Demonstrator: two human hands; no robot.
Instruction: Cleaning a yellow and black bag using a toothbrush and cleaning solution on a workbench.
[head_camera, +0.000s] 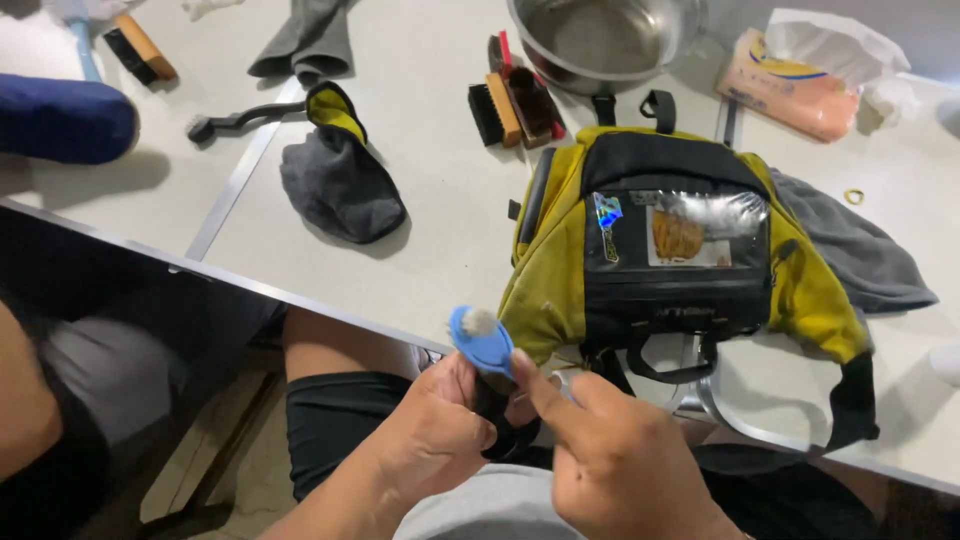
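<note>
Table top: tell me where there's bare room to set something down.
Bare table lies between the grey sock and the yellow bag. Crowded at the far edge around the brushes and metal bowl.

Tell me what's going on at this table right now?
A seated person holds a small blue brush in front of them, the left hand gripping its dark handle and the right hand touching it with the forefinger near the blue head. A yellow and black bag lies on the white table just beyond. Further back are wooden brushes, a metal bowl, grey cloths and a tissue pack.
</note>
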